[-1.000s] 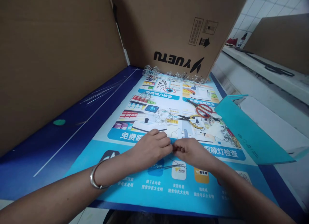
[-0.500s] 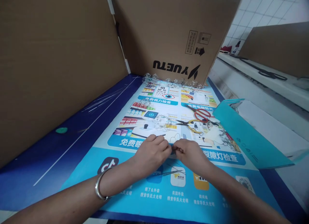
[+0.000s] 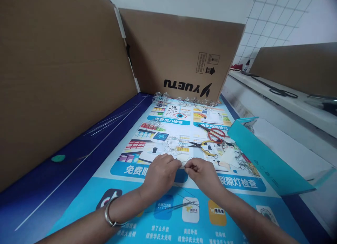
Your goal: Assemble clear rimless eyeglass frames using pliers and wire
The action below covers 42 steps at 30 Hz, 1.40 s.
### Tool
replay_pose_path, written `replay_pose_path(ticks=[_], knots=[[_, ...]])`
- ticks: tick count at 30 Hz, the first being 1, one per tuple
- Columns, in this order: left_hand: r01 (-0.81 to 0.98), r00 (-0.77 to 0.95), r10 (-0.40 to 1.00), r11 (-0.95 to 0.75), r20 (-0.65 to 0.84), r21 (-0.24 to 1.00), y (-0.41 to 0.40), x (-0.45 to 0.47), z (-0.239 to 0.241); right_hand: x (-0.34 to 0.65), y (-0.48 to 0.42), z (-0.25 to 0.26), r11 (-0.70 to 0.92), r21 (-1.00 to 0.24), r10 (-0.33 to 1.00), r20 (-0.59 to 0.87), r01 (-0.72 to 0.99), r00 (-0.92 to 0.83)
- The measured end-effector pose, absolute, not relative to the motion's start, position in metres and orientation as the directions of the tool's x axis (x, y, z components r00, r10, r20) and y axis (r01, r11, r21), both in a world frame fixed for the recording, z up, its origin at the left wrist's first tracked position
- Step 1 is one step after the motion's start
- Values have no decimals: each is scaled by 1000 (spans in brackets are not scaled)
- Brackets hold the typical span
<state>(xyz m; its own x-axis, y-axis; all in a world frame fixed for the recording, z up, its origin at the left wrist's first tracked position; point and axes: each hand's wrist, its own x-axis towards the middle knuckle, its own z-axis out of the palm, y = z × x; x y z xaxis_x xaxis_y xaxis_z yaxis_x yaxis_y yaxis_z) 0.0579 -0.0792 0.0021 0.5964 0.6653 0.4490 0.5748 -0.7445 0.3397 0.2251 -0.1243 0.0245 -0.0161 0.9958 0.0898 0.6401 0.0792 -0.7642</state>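
My left hand (image 3: 163,172) and my right hand (image 3: 201,172) are close together over the printed sheet, fingers pinched. Between the fingertips runs a short piece of thin wire (image 3: 183,164), which both hands hold; most of it is hidden. Below them several loose straight wires (image 3: 181,204) lie across the sheet. Just beyond my fingers sits a tangled ball of wire (image 3: 174,145). To its right are yellow-handled scissors (image 3: 206,148) and red-handled scissors (image 3: 216,134). A roll of wire (image 3: 233,149) lies beside them, with more loose strands nearby.
A turquoise open box (image 3: 265,161) stands on the right. Cardboard panels (image 3: 65,68) wall off the left and the back (image 3: 179,47). Several wire clusters (image 3: 186,101) line the far edge. Black scissors (image 3: 283,92) rest on the ledge (image 3: 302,109). A green piece (image 3: 58,158) lies at left.
The camera view has tilted up, so the scene sits lower. My hands have drawn slightly apart, and the wire between the fingertips shows more plainly.
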Motion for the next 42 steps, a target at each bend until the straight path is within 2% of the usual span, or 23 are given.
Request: replay_pose_path(ticks=[5,7,10,20,29,35,42], knots=[[406,442,831,-522,338,750,-78,62,5,216,-120,19,14,-909,992,65,416,107],[341,385,888,-390,251,855,-78,64,7,212,-118,18,15,-945,990,60,326,129],[246,325,935,-227,141,942,-78,66,11,206,-115,16,23,-977,987,56,213,151],[-65,332,943,-9,30,998,-77,69,15,193,-108,9,44,-999,974,45,10,222],[-191,339,940,102,-32,976,-79,69,16,190,-104,9,47,-998,971,38,-35,234],[-142,437,899,89,-18,986,-74,65,22,195,-102,8,50,-998,976,54,25,212],[-51,488,872,72,-38,996,-66,51,25,204,-106,16,61,-965,974,114,255,196]])
